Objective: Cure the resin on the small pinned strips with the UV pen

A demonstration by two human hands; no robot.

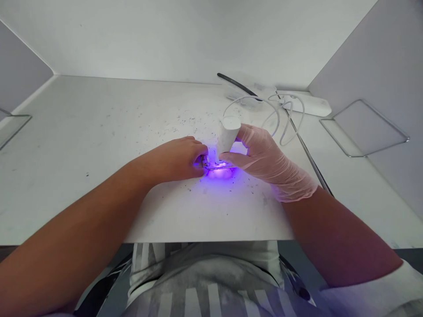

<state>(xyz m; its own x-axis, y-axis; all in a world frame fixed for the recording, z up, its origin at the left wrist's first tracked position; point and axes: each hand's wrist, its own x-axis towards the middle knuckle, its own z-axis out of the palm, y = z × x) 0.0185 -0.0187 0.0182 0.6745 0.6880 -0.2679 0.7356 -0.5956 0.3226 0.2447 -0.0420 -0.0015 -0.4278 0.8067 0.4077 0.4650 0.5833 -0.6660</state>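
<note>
Head view: your hands meet over the white bench [82, 132], near its front edge.
Left hand [190, 156]: bare, fingers curled closed on one end of a small flat piece [218, 167] (its detail is lost in violet glare).
Right hand [259, 152]: gloved, closed around a white lamp [229, 134] just above the piece, partly blocking your view of it.
Cable [279, 119]: loops from the lamp toward a white box [310, 105].
Behind: clear plastic bag [246, 99], black strip [236, 82].
Right side: metal rod [312, 160] slanting past your gloved wrist; wire frame [358, 156] beyond.
</note>
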